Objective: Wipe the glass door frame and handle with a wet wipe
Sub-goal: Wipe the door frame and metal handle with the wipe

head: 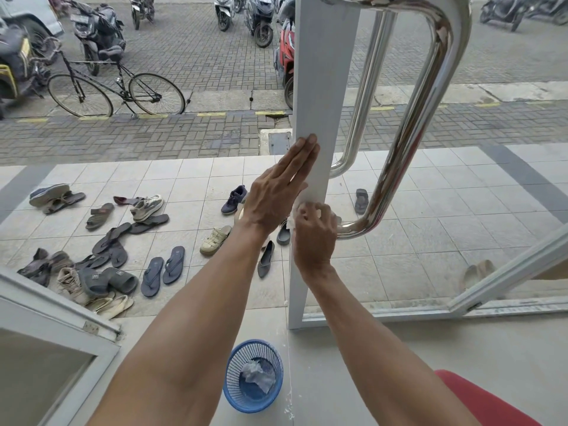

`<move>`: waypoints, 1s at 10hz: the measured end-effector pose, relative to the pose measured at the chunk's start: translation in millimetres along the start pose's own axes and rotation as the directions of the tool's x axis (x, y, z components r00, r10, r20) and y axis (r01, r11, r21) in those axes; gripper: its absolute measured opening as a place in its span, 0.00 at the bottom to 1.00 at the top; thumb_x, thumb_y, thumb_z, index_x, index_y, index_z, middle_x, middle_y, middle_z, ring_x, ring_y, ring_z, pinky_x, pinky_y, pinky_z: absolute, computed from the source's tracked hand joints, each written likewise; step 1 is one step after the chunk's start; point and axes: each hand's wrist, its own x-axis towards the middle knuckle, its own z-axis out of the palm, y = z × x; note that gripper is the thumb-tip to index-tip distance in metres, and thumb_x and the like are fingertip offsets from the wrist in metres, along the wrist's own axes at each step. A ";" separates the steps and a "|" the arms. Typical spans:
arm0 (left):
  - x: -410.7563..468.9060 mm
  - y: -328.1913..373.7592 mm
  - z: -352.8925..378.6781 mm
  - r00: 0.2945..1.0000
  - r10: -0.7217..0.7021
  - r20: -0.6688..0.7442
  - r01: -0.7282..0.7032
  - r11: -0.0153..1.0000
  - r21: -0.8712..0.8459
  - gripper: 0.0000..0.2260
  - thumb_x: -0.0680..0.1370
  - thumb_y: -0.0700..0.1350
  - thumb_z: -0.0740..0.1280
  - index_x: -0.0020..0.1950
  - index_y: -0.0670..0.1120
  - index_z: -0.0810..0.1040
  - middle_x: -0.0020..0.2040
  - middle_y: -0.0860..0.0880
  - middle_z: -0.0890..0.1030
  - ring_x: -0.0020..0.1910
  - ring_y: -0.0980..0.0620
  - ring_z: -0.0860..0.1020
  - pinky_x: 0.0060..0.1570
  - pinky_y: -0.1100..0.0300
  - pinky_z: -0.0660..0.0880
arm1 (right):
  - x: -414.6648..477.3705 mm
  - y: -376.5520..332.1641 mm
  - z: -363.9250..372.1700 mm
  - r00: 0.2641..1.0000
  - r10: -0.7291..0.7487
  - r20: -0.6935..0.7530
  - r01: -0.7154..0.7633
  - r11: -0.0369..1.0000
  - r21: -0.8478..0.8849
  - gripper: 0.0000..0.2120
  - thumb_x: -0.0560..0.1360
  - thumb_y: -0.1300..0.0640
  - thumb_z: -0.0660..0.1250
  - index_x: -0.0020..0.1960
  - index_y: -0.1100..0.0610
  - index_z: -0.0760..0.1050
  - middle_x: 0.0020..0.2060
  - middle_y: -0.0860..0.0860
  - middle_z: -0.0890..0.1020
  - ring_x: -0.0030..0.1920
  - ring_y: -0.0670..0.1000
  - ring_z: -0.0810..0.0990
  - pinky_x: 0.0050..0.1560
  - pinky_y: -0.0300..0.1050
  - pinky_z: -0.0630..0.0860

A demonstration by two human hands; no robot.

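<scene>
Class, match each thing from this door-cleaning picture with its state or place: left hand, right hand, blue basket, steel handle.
1 left hand
2 right hand
3 blue basket
4 steel handle

A on the floor, crumpled paper inside
B flat against the door frame
C curved, shiny
D gripping the wet wipe

Pairs: 1-B, 2-D, 3-A, 4-C
</scene>
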 end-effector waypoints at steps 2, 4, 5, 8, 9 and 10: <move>-0.9 -8.4 -0.6 0.998 0.057 0.023 -0.057 0.998 0.016 0.32 0.79 0.42 0.68 0.80 0.45 0.57 0.80 0.49 0.58 0.79 0.53 0.56 0.66 0.65 0.64 | -10.4 18.9 10.8 0.885 -0.451 0.114 0.464 0.839 -0.286 0.12 0.71 0.70 0.61 0.45 0.64 0.83 0.49 0.62 0.83 0.59 0.63 0.76 0.63 0.59 0.68; -1.6 -4.7 3.2 1.000 0.030 -0.001 -0.030 0.999 -0.021 0.33 0.78 0.40 0.69 0.79 0.45 0.57 0.80 0.48 0.60 0.79 0.55 0.54 0.66 0.65 0.62 | -79.1 49.6 -1.2 0.776 -0.624 0.096 0.600 0.776 0.197 0.05 0.69 0.66 0.71 0.44 0.60 0.83 0.42 0.53 0.84 0.49 0.55 0.79 0.51 0.46 0.76; -0.6 -8.5 3.1 0.999 0.049 0.003 -0.049 0.998 -0.027 0.33 0.78 0.41 0.70 0.79 0.45 0.58 0.80 0.48 0.60 0.79 0.55 0.54 0.67 0.64 0.64 | -90.7 28.3 -4.9 0.863 0.201 0.464 -0.456 0.707 0.541 0.09 0.70 0.64 0.72 0.32 0.60 0.77 0.29 0.53 0.78 0.30 0.51 0.72 0.29 0.41 0.67; -1.5 -5.7 -2.3 0.999 0.046 0.015 -0.045 0.998 -0.041 0.35 0.77 0.39 0.71 0.79 0.45 0.58 0.80 0.49 0.60 0.78 0.56 0.54 0.59 0.67 0.67 | -17.4 43.2 4.2 0.508 -0.142 0.850 -0.489 -0.860 0.149 0.24 0.55 0.62 0.84 0.49 0.65 0.83 0.54 0.61 0.83 0.56 0.59 0.82 0.51 0.45 0.81; -1.1 -8.7 -1.8 0.998 0.060 0.035 -0.059 0.997 -0.042 0.35 0.77 0.40 0.71 0.80 0.45 0.57 0.80 0.49 0.59 0.79 0.55 0.54 0.60 0.66 0.68 | -16.5 57.5 12.9 0.459 -0.135 0.878 -0.514 -0.847 0.139 0.10 0.76 0.57 0.68 0.52 0.62 0.82 0.61 0.60 0.79 0.66 0.59 0.74 0.59 0.47 0.77; -0.7 -8.5 -1.5 0.998 0.053 0.042 -0.051 0.997 -0.052 0.35 0.77 0.39 0.70 0.80 0.45 0.57 0.80 0.49 0.58 0.79 0.55 0.54 0.61 0.66 0.66 | -15.7 68.2 22.8 0.505 -0.129 0.853 -0.519 -0.835 0.181 0.09 0.77 0.58 0.66 0.46 0.59 0.84 0.50 0.55 0.85 0.56 0.53 0.82 0.55 0.45 0.80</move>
